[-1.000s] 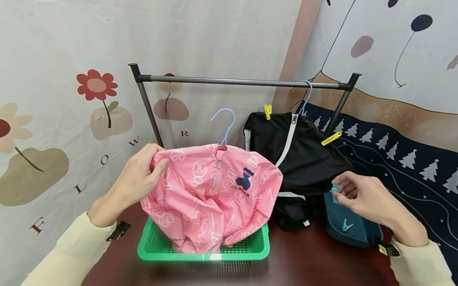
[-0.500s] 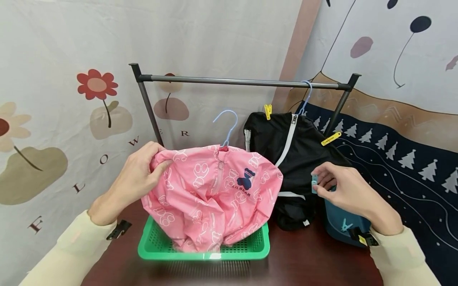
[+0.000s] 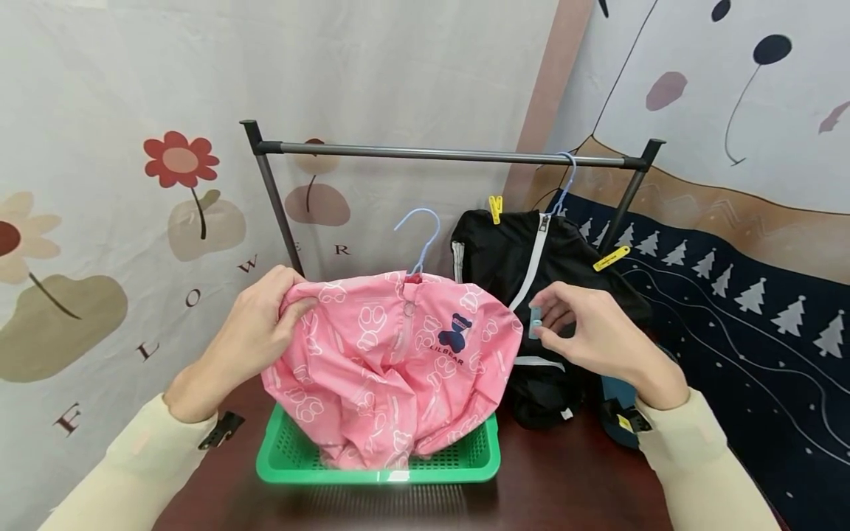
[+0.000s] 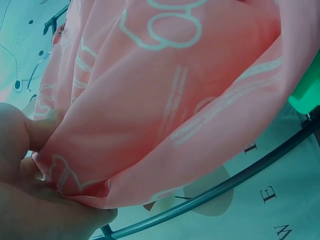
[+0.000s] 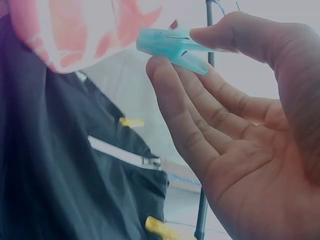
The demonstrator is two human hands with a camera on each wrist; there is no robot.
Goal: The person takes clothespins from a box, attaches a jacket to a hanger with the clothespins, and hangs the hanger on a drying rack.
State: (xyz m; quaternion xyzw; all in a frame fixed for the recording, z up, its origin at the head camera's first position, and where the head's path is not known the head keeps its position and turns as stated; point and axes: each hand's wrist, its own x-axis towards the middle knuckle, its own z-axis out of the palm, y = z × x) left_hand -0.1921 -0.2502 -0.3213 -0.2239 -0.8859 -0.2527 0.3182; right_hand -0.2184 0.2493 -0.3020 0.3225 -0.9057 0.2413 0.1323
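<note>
A pink jacket (image 3: 372,354) with white bear outlines hangs above a green basket (image 3: 279,472), its lower part inside. A blue hanger (image 3: 434,221) pokes from its collar, its hook off the rail. My left hand (image 3: 255,324) grips the jacket's left shoulder, pinching the cloth between thumb and fingers, as the left wrist view shows too. Between thumb and fingertips of my right hand (image 3: 591,324) is a light-blue clothespin (image 5: 167,44). That hand is just right of the jacket's right shoulder, apart from it and in front of a black jacket (image 3: 494,251).
The black jacket hangs from the rack's rail (image 3: 425,153) on another blue hanger (image 3: 567,184). Yellow clothespins (image 3: 496,209) are clipped to its shoulders. Behind my right wrist, a dark blue bin (image 3: 617,391) is partly hidden. Everything stands on a dark red table (image 3: 531,479).
My right hand has moved left and up from above the blue bin toward the pink jacket, carrying the clothespin. My left hand keeps its grip and has barely moved.
</note>
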